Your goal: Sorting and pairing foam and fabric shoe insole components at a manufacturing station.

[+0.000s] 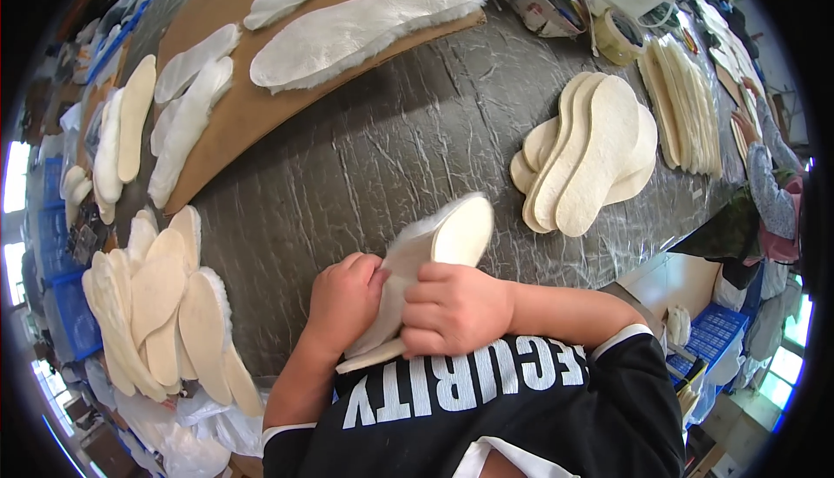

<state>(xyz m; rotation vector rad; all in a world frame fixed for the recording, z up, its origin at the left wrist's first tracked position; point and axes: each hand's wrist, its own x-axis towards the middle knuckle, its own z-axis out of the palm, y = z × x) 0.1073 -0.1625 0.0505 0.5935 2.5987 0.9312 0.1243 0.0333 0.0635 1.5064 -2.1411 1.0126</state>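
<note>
Close to my body, both hands are closed on a furry insole (401, 262) and a cream felt insole (466, 231) lying against it. My left hand (346, 301) grips the furry piece's left edge, its thumb pressed on the pale surface. Across the felt insole lies my right hand (458, 309), its fingers curled over the middle of it. White fur shows along the upper left rim of the pair. The lower end tilts near my shirt, and the right fingers hide part of where the two layers meet.
Felt insoles (599, 156) are stacked at the right, with another row (682, 109) behind. A pile of fur-edged insoles (158, 304) lies left. Large furry insoles (365, 30) rest on a brown board (252, 126). Tubs (618, 36) stand far right, near another person (777, 187).
</note>
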